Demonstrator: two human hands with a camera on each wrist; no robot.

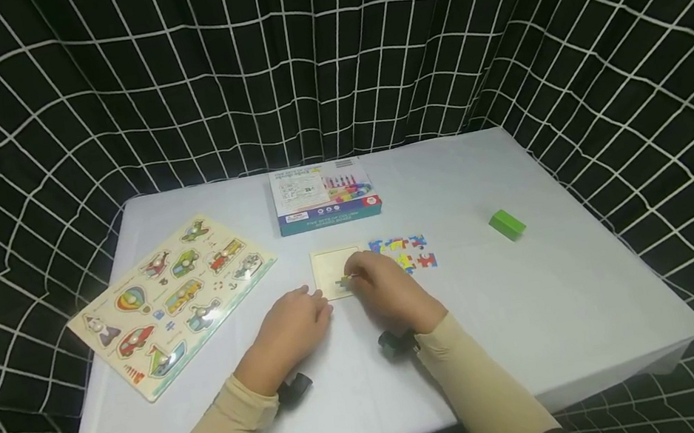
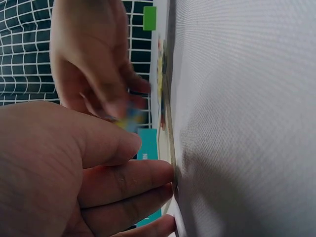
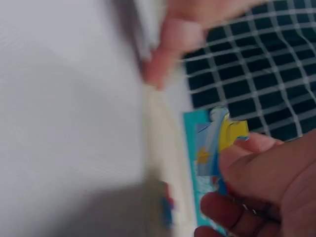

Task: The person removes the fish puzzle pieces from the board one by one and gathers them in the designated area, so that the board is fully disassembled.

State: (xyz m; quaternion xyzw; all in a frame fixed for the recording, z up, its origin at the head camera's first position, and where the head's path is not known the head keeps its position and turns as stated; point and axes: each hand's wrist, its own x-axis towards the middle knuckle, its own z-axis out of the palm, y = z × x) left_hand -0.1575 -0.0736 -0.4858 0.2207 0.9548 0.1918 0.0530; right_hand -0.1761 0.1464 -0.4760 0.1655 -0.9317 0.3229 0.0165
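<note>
A jigsaw piece (image 3: pixel 210 143), blue and yellow, is pinched between the thumb and fingers of my right hand (image 1: pixel 391 286). That hand is over the right part of a shallow, pale wooden puzzle tray (image 1: pixel 326 264). At the tray's near left corner rests my left hand (image 1: pixel 292 326); its fingertips touch the edge in the left wrist view, and nothing is gripped. Loose jigsaw pieces (image 1: pixel 426 260) in blue, yellow and red lie just right of the tray, partly hidden behind my right hand.
A large wooden picture board (image 1: pixel 168 325) with vehicle shapes lies at the left. Behind the tray is a teal game box (image 1: pixel 330 217). A green block (image 1: pixel 507 224) sits to the right on the white-covered table (image 1: pixel 538 322). Black gridded curtains (image 1: pixel 269 56) surround the table.
</note>
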